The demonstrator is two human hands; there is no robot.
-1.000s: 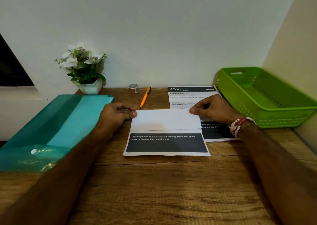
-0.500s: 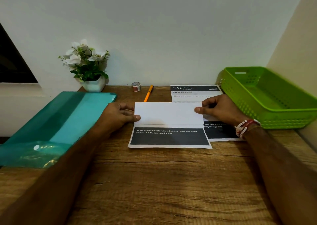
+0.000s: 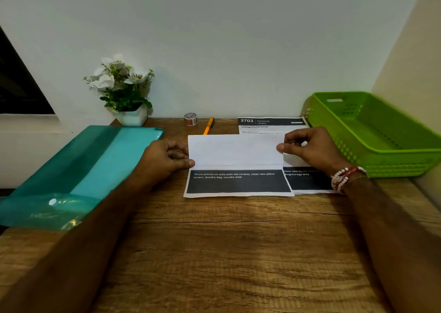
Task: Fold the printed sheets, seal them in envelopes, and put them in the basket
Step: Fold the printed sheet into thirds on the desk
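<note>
A printed sheet (image 3: 236, 160) lies mid-table, its upper part folded down over itself so the white back faces up and a black printed band shows below. My left hand (image 3: 167, 160) pinches the folded flap's left edge. My right hand (image 3: 310, 150) pinches its right edge. A second printed sheet (image 3: 272, 124), unfolded, lies flat underneath and to the right, partly covered by the first sheet and my right hand. The green plastic basket (image 3: 372, 133) stands at the far right against the wall, with nothing inside it. No envelope shows.
A teal plastic folder (image 3: 78, 169) lies on the left of the wooden table (image 3: 226, 253). At the back stand a white pot of flowers (image 3: 124, 93), a small tape roll (image 3: 190, 119) and an orange pen (image 3: 208, 125). Walls close in the back and right.
Both hands have drawn the folded flap a little further down over the sheet, so less of the black band shows. The view has tilted slightly upward.
</note>
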